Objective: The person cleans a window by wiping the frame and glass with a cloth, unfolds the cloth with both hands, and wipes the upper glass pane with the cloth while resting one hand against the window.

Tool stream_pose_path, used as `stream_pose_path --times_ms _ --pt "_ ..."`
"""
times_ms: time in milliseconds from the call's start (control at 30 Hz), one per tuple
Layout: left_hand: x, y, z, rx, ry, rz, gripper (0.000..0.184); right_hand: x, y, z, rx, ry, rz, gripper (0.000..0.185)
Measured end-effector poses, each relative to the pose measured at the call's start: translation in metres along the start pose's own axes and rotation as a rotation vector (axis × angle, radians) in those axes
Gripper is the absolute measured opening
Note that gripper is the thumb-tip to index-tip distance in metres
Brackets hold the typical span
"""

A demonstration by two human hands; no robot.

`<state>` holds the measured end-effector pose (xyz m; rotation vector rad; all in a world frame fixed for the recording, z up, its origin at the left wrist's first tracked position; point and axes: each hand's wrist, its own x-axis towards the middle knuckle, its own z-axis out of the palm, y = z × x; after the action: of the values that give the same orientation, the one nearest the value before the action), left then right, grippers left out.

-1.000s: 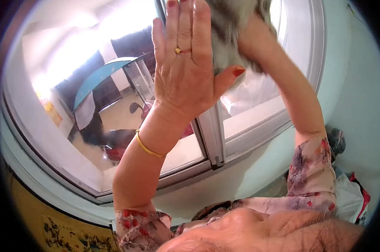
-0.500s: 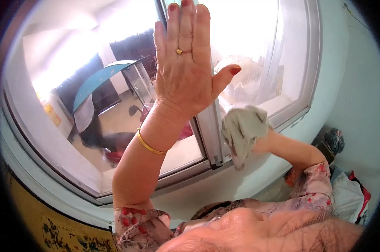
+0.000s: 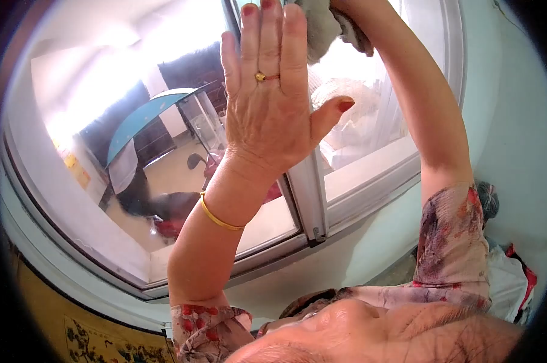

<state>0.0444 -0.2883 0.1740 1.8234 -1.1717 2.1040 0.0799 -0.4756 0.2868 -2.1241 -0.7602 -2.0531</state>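
Raised flat against the sliding window (image 3: 314, 199), my left hand (image 3: 270, 103) has its fingers stretched up and its thumb out to the side, lying over the upright frame in the middle. It holds nothing; a ring and a yellow bangle are on that arm. At the top edge, my right hand (image 3: 345, 3) is mostly cut off by the picture. A grey cloth (image 3: 320, 30) hangs from it against the right-hand pane, bunched and drooping.
Through the glass, a vehicle with a blue canopy (image 3: 141, 116) stands on the left. Below the window runs a pale wall (image 3: 370, 242). Bags (image 3: 506, 278) lie at the lower right, and a patterned yellow surface (image 3: 98, 330) is at the lower left.
My right hand has swept the cloth up from the lower part of the right pane to the top of the picture. The left hand stays almost in place.
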Motion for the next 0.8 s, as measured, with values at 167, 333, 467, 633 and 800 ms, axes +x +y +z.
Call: stream_pose_path --times_ms 167,333,467,633,800 --pt "-0.001 0.001 -0.005 0.049 -0.037 0.039 0.095 -0.112 -0.032 -0.005 0.195 -0.331 0.069 0.043" --pt "-0.003 0.001 0.004 0.077 -0.021 0.024 0.095 -0.232 -0.089 -0.04 0.491 -0.659 -0.01 0.05" --pt "-0.004 -0.002 0.008 0.081 0.007 0.037 0.095 -0.272 -0.104 -0.043 0.723 -0.75 0.1 0.023" --pt "-0.003 -0.002 0.006 0.017 0.013 0.043 0.097 -0.227 -0.091 -0.035 0.112 -0.395 -0.114 0.042" --pt "0.0 0.001 0.0 -0.006 0.016 0.016 0.097 -0.084 -0.048 -0.024 0.136 -0.72 0.271 0.053"
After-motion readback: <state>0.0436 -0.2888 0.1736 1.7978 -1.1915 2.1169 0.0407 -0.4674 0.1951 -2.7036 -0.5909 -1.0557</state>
